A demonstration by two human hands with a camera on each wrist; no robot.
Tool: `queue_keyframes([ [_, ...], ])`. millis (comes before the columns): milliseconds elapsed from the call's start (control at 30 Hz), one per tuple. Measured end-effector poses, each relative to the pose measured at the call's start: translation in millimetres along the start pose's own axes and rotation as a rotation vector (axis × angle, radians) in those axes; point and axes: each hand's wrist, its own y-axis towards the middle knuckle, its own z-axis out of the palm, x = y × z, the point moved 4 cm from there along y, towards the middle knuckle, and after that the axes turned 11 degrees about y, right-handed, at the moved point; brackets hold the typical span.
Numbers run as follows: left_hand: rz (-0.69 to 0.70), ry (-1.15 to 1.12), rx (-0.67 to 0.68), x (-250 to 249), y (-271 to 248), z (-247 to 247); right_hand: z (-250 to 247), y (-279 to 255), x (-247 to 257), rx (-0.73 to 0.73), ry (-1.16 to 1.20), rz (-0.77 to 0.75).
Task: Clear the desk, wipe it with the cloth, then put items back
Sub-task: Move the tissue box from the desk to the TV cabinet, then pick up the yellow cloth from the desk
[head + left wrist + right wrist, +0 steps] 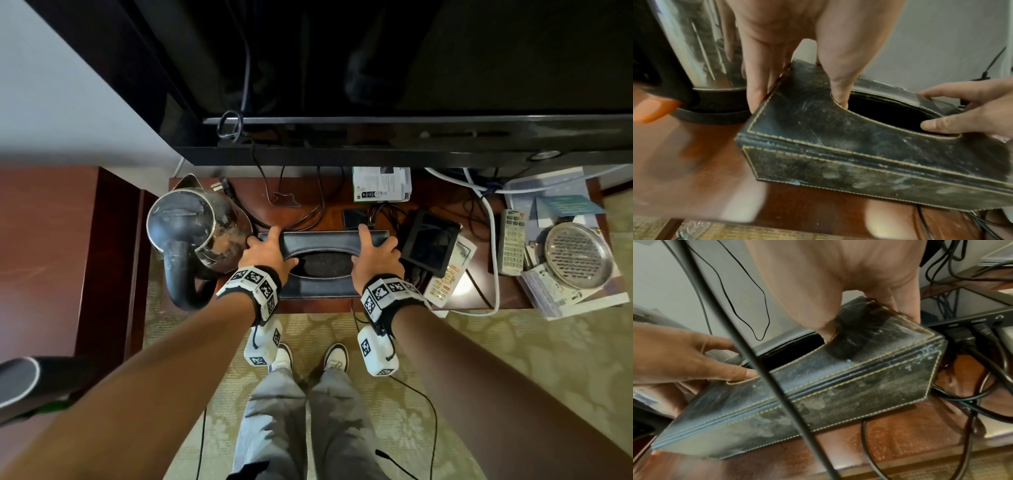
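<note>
A worn black leather tissue box (322, 241) sits at the front middle of the reddish wooden desk (301, 192). My left hand (274, 250) grips its left end, with the thumb (838, 91) hooked into the oval top opening and the fingers (756, 91) down the end wall. My right hand (370, 248) grips the right end the same way, its thumb (826, 327) inside the opening. The box (838, 386) looks dusty and scuffed. I cannot tell whether it is lifted off the desk. No cloth is in view.
A steel kettle (191, 226) stands close to the left of the box. A black set-top box (431, 245) with plugged cables lies close to the right. Beyond it are a remote (512, 246) and a metal dish (577, 255). The television (376, 68) overhangs the back.
</note>
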Motion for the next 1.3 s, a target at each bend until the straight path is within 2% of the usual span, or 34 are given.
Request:
queue_keyframes([
  [333,0.029,0.040,-0.027,7,-16,1,-7,-9,-3,0.027,-0.044,-0.046],
  [500,0.055,0.019,-0.123,12,-39,-15,-26,-23,5,0.021,-0.108,-0.160],
  [733,0.186,-0.041,-0.324,18,-84,-48,-70,-56,38,-0.091,-0.092,-0.412],
  [867,0.177,-0.118,-0.419,33,-115,-64,-94,-77,60,-0.144,-0.080,-0.527],
  [1033,0.127,-0.145,-0.471,65,-151,-84,-114,-107,94,-0.159,-0.023,-0.641],
  [1300,-0.042,-0.195,-0.573,158,-215,-107,-115,-188,171,-0.122,-0.055,-0.822],
])
